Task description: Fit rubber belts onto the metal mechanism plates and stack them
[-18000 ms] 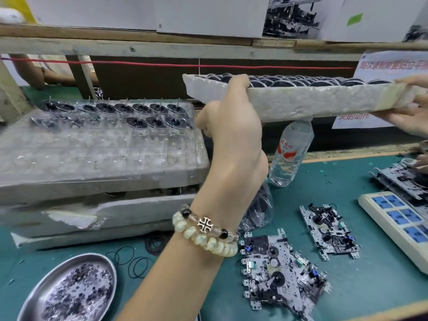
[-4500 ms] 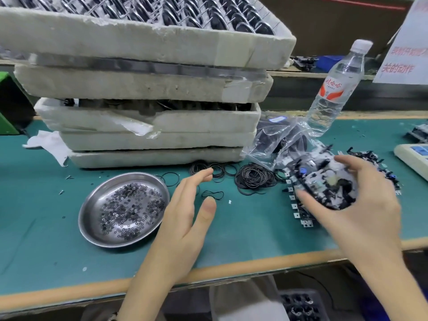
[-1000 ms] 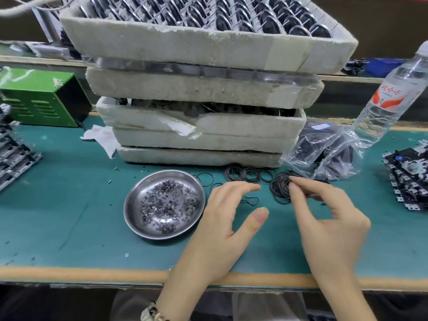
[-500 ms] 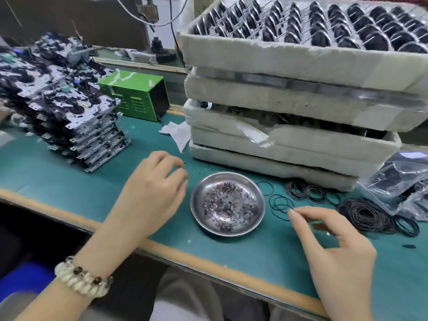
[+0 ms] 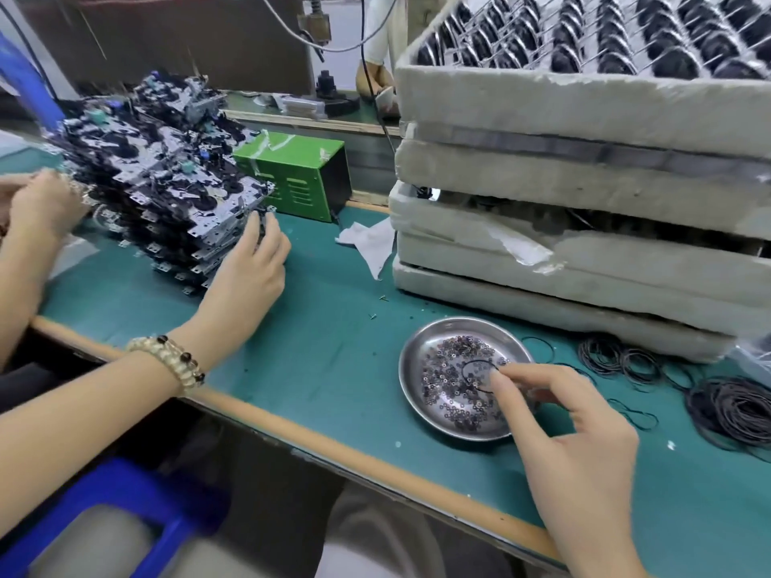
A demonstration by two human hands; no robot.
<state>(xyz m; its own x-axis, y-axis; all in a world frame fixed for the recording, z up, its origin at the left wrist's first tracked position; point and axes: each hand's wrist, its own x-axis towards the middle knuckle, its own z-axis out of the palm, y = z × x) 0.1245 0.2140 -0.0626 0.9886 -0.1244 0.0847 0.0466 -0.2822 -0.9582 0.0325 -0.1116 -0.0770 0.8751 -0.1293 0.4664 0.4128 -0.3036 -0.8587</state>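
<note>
Item list, bench view.
- Teal matted surface point(image 5: 325, 352) with a pale wooden front edge.
- Stack of rough grey-white foam trays point(image 5: 584, 118), right side; the top tray holds rows of black round parts point(image 5: 605, 43) on wire pins.
- Round stainless steel dish point(image 5: 450, 327), lower centre right, holding small metal washers point(image 5: 450, 377).
- Green metal box point(image 5: 300, 177) with vent slots, centre.
- Crumpled white paper scrap point(image 5: 369, 244) between box and trays.
- Blue plastic stool point(image 5: 125, 502), lower left, blurred.

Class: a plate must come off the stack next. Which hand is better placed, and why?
Left. The left hand holds a corner of the stack of mechanism plates; the right hand is over the metal dish, pinching a rubber belt.
</note>
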